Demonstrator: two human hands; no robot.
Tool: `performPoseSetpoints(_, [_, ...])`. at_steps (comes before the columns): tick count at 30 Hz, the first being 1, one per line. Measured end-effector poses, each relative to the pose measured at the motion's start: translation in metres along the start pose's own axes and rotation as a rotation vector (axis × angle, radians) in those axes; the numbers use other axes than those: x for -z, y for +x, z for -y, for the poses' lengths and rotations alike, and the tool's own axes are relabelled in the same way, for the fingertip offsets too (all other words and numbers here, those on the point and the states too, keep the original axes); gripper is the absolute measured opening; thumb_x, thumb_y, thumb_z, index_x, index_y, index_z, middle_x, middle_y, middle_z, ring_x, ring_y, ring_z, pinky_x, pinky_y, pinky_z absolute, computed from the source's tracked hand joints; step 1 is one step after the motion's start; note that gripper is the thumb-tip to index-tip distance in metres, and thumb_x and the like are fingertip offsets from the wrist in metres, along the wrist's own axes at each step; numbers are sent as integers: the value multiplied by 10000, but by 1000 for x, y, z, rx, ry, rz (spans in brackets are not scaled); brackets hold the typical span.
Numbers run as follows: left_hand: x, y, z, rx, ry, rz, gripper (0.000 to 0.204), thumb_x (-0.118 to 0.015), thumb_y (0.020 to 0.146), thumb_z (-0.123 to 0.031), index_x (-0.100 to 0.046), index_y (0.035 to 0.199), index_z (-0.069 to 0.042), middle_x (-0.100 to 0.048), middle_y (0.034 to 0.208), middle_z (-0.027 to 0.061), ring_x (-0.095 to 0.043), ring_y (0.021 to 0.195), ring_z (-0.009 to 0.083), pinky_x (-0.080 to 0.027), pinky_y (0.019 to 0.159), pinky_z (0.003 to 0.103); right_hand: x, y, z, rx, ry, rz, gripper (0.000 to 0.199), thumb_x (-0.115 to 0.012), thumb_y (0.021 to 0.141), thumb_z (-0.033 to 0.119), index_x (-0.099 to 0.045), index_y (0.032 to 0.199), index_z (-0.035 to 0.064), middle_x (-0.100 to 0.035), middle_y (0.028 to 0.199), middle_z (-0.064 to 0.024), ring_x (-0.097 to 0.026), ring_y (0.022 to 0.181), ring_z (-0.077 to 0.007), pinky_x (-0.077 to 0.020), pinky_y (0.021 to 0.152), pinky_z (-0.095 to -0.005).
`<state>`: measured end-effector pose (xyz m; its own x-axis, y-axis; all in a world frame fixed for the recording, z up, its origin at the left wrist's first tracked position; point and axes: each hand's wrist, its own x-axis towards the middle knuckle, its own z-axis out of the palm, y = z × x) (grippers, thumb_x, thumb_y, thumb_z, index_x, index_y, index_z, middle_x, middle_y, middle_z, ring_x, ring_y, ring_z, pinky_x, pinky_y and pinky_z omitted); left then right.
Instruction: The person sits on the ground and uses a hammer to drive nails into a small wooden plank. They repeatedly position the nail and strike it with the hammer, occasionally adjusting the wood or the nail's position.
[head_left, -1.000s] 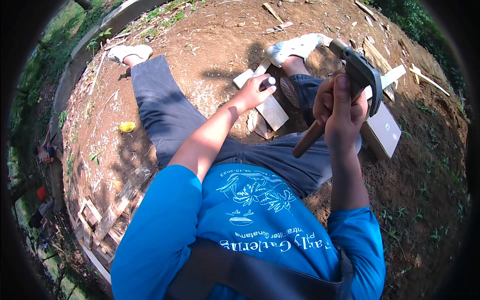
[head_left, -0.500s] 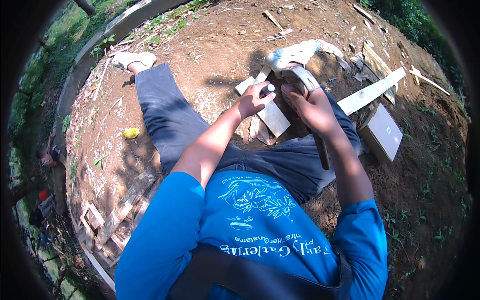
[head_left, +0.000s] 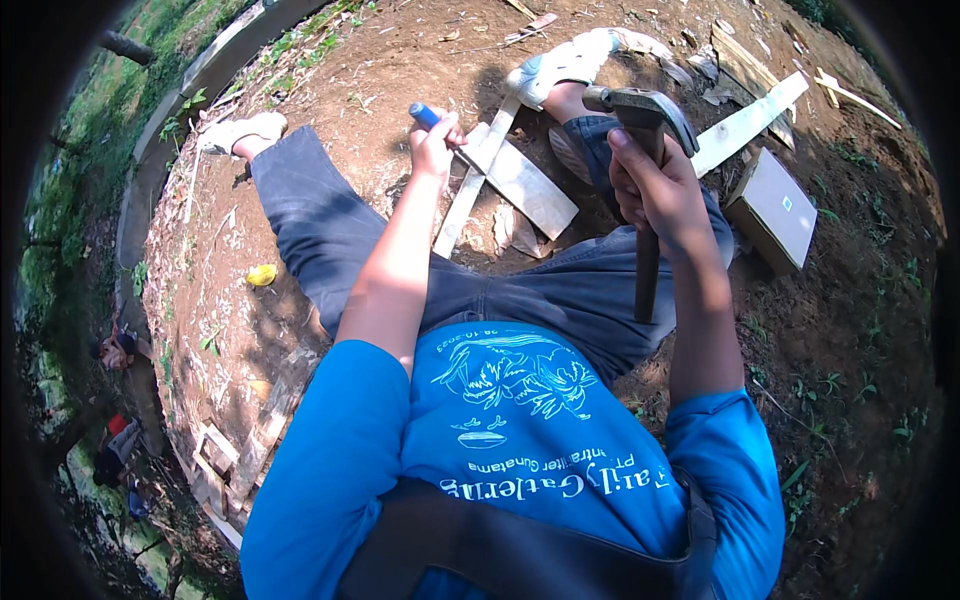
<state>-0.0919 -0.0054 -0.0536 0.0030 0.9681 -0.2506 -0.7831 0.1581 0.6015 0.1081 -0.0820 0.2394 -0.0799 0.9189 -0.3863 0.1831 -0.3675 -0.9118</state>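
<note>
My left hand (head_left: 434, 152) is closed around the blue handle of a chisel (head_left: 424, 116), whose metal blade points down and right at the crossing of two pieces of wood. One is a wide pale board (head_left: 535, 188); the other is a narrow wooden strip (head_left: 458, 216). Both lie on the ground between my legs. Whether the blade tip touches the wood, I cannot tell. Raised above my right thigh, my right hand (head_left: 662, 200) grips a hammer (head_left: 647, 285) by its dark handle, with the metal head at the top.
A pale plank (head_left: 745, 128) lies beyond my right knee, near a closed cardboard box (head_left: 778, 208). Scrap wood (head_left: 215, 460) is piled at the lower left. A yellow leaf (head_left: 262, 275) rests on the soil beside my left leg. Other people (head_left: 118, 445) are at the far left.
The hammer has been lifted upright, toward me and to the right. My left hand has shifted left and tilted the chisel, so its blade shows. The narrow strip now extends nearer to me.
</note>
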Motion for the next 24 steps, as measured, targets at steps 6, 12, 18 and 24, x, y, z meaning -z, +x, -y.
performPoseSetpoints(6, [6, -5, -9, 13, -69, -66, 106, -552, 950, -54, -466, 906, -98, -465, 680, 28, -497, 642, 178, -483, 699, 399, 1, -21, -30, -35, 88, 1, 272, -625, 994, 304, -488, 849, 119, -409, 624, 48, -357, 449, -28, -277, 398, -206])
performPoseSetpoints(12, [-44, -16, -6, -95, 476, 287, 166, -681, 884, -104, -537, 807, -74, -561, 741, -20, -545, 696, 90, -434, 657, 253, -2, -24, -35, -87, 114, -1, 282, -621, 995, 316, -493, 846, 114, -404, 619, 48, -361, 449, -32, -283, 397, -211])
performPoseSetpoints(18, [-44, -22, 3, -122, 677, 360, 195, -714, 861, -128, -530, 812, -86, -512, 721, -54, -477, 681, 60, -392, 631, 244, 3, -30, -37, -77, 164, 19, 287, -615, 996, 318, -492, 837, 113, -402, 615, 49, -346, 446, -35, -278, 396, -210])
performPoseSetpoints(24, [-51, -26, 5, -95, 648, 373, 194, -714, 869, -132, -533, 813, -90, -511, 714, -57, -475, 672, 55, -388, 623, 240, 9, -30, -44, -88, 206, 42, 272, -621, 992, 307, -492, 846, 118, -406, 623, 50, -331, 464, -28, -274, 398, -209])
